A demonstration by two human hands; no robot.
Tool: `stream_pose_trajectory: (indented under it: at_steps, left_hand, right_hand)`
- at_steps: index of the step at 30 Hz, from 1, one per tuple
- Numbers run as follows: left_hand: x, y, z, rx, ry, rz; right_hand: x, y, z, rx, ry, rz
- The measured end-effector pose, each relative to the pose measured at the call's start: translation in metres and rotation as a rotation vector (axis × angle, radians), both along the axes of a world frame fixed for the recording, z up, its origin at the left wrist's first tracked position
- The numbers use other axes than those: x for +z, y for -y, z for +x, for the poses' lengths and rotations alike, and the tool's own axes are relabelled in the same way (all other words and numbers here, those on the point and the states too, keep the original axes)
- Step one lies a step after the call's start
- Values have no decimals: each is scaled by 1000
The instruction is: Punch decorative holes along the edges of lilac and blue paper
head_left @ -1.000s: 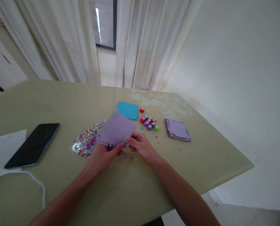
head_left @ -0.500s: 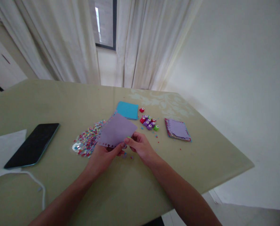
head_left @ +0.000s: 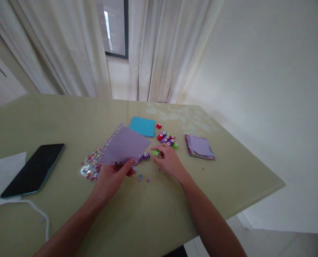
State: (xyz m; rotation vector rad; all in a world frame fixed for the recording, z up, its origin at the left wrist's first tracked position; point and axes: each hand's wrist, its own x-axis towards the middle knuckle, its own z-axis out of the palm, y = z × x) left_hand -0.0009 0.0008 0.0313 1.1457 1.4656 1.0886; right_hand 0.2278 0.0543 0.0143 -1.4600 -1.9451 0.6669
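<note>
My left hand (head_left: pixel 113 178) pinches a purple sheet of paper (head_left: pixel 126 142) by its near edge, thumb on top. Small punched holes run along the sheet's left and near edges. Just right of the sheet, my right hand (head_left: pixel 171 160) has its thumb and fingers round a small green paper punch (head_left: pixel 157 153) with an eye on it. The index finger sticks out above the punch. A purple punch (head_left: pixel 146 156) lies between the sheet and my right hand. Beyond that hand stands a cluster of red, purple and green punches (head_left: pixel 165 140).
Confetti (head_left: pixel 90 164) is heaped at the left, partly under the sheet. Blue paper (head_left: pixel 142 126) and a lone red punch (head_left: pixel 159 126) lie farther back. A stack of punched paper (head_left: pixel 200 146) is at the right. A black tablet (head_left: pixel 33 171), white paper (head_left: pixel 3 178) and white cable (head_left: pixel 45 217) occupy the left.
My right hand has left the sheet's edge and moved right with the green punch. The sheet, in my left hand, has shifted slightly left. The purple punch has come into view.
</note>
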Motion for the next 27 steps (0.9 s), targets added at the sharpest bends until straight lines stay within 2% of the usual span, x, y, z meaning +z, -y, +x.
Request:
stream_pose_trajectory:
  at_steps: [3, 7, 10, 12, 15, 18, 20, 22, 24, 27]
  left_hand:
    - [-4, 0, -2, 2, -29, 20]
    - [-8, 1, -7, 6, -83, 68]
    - [-10, 1, -10, -2, -99, 95]
    - [-9, 1, -9, 9, -58, 115]
    - [-8, 0, -7, 32, -6, 125]
    - [-7, 0, -5, 32, 7, 99]
    - [-7, -1, -4, 32, 18, 78]
    - [-8, -1, -5, 31, 7, 70]
    - [-9, -1, -5, 29, -14, 76]
    - [-9, -1, -6, 44, -15, 98]
  right_hand:
    - [-8, 0, -1, 27, 127, -21]
    - [-9, -3, 1, 33, 17, -24]
    - [1, -9, 19, -136, 93, 102]
    - [7, -13, 36, -353, 249, 191]
    - [10, -18, 56, -484, 452, 114]
    - [8, -20, 64, -452, 560, -32]
    - [8, -20, 64, -465, 573, -69]
    - [9, -20, 64, -521, 514, -38]
    - [12, -20, 63, -531, 330, 22]
    - [16, -19, 52, -361, -109, 50]
